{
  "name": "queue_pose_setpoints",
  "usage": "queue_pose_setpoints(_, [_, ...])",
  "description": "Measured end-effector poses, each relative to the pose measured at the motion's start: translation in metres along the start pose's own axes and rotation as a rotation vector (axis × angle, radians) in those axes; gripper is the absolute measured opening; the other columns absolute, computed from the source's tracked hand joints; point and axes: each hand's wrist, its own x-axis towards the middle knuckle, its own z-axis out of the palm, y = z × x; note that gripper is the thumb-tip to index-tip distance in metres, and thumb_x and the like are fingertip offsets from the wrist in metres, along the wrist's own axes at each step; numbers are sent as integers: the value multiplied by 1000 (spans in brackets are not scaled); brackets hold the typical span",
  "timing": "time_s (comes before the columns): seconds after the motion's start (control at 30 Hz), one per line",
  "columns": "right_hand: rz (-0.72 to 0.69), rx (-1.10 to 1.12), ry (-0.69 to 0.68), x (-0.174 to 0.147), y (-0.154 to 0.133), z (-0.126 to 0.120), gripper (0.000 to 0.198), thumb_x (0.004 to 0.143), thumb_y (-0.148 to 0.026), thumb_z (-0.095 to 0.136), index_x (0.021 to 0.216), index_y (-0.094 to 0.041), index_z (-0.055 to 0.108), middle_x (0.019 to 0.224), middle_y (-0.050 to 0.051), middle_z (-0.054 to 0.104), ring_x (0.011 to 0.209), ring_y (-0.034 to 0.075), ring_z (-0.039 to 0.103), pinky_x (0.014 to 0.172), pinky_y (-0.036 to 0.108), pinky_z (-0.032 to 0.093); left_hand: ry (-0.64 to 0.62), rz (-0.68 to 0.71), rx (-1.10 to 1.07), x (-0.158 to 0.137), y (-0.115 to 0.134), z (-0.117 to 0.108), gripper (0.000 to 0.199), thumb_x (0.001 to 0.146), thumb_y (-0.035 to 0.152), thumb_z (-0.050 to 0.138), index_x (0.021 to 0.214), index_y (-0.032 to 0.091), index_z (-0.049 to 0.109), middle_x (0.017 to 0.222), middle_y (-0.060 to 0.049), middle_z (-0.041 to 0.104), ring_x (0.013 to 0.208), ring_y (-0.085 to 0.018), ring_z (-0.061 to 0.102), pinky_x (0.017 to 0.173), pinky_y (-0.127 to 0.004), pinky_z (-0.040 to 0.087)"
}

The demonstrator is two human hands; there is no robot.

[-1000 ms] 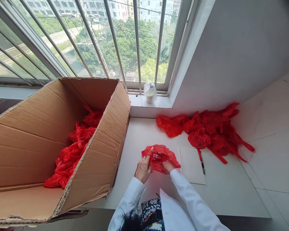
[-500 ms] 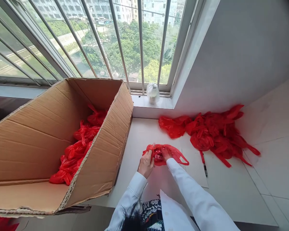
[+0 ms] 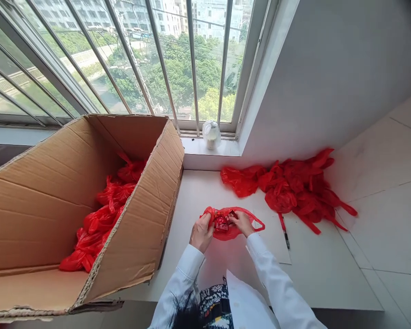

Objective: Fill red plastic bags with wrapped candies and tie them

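Note:
A red plastic bag [image 3: 229, 235] lies on the white table in front of me, its mouth spread so that small dark-red printed packets [image 3: 221, 223] show inside. My left hand [image 3: 201, 232] is closed on the bag's gathered left edge. Over the right part of the bag, my right hand [image 3: 244, 224] pinches a dark-red printed packet [image 3: 232, 215] between thumb and fingers. The bag's handle loop reaches out to the right, past my right hand.
To the left stands a large open cardboard box [image 3: 150, 201] with several knotted red bags [image 3: 99, 221] in it. Crumpled red bags [image 3: 294, 187] are heaped by the wall. A pen [image 3: 287, 239] lies by a white sheet [image 3: 276, 246]. A plastic-wrapped white item [image 3: 211, 136] sits on the sill.
My right hand has drawn back from inside the bag and now shows a packet at its fingertips. The bag's mouth is spread wider. The whole view has shifted slightly.

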Motion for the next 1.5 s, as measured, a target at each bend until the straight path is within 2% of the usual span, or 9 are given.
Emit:
queue_pose_setpoints(0.1, [9, 432, -129, -24, -9, -8, 32, 84, -42, 49, 92, -15, 64, 83, 8, 72, 68, 17, 67, 58, 24, 49, 36, -36, 17, -6, 0, -5, 15, 80, 14, 45, 75, 20, 58, 71, -2, 60, 66, -18, 57, 63, -28, 43])
queue_pose_setpoints(0.2, [21, 897, -176, -51, -25, -26, 39, 74, -49, 64, 92, -14, 66, 87, 9, 72, 71, 17, 67, 63, 25, 49, 85, -94, -40, -14, 1, -15, 13, 78, 20, 55, 90, 20, 61, 89, -4, 67, 79, -20, 62, 72, -31, 47])
queue_pose_setpoints(0.37, [-22, 1107, -137, -87, -60, -66, 37, 70, -45, 71, 96, -19, 69, 91, 5, 73, 74, 15, 66, 71, 27, 52, 297, -77, -92, -23, 30, -44, 38, 75, 35, 63, 109, 18, 58, 103, -9, 65, 91, -24, 60, 79, -38, 49])
queue_pose_setpoints(0.53, [-163, 1112, -113, -107, -85, -92, 30, 73, -37, 71, 97, -19, 68, 92, 3, 72, 79, 14, 65, 74, 26, 52, 41, 10, -436, -24, 81, -66, 31, 79, 42, 60, 98, 18, 63, 88, -4, 68, 72, -15, 60, 69, -29, 50])
queue_pose_setpoints(0.73, [-225, 1094, -14, -120, -99, -104, 23, 71, -33, 74, 88, -20, 64, 81, 0, 70, 70, 12, 63, 66, 24, 53, -138, -95, -865, -19, 112, -64, 37, 74, 45, 66, 94, 14, 62, 82, -7, 68, 71, -17, 63, 64, -28, 53])
queue_pose_setpoints(1.1, [-284, 1153, 39, -133, -115, -111, 18, 70, -27, 75, 85, -21, 70, 78, 0, 72, 69, 11, 63, 68, 23, 54, 39, -82, -965, -26, 133, -75, 16, 68, 26, 75, 79, 14, 71, 78, -4, 70, 70, -15, 61, 66, -23, 51])
queue_pose_setpoints(1.33, [-421, 1156, 21, -143, -119, -115, 15, 75, -21, 71, 89, -26, 69, 82, -3, 70, 72, 9, 63, 68, 20, 53, 120, 118, -816, -33, 137, -84, 10, 72, 24, 74, 82, 21, 75, 72, -2, 67, 69, -13, 57, 66, -22, 48])
queue_pose_setpoints(1.4, [-505, 1064, 118, -146, -121, -115, 17, 77, -19, 68, 91, -28, 68, 88, -3, 68, 78, 10, 63, 69, 21, 53, 160, 151, -790, -34, 139, -84, 11, 73, 25, 74, 84, 21, 75, 72, -1, 64, 68, -11, 57, 66, -20, 47])
queue_pose_setpoints(1.5, [-600, 789, 479, -151, -123, -111, 22, 78, -13, 66, 93, -29, 68, 95, -1, 64, 85, 12, 62, 69, 22, 53, 227, 97, -869, -38, 144, -82, 23, 74, 25, 74, 96, 23, 69, 77, 1, 61, 73, -11, 58, 68, -20, 50])
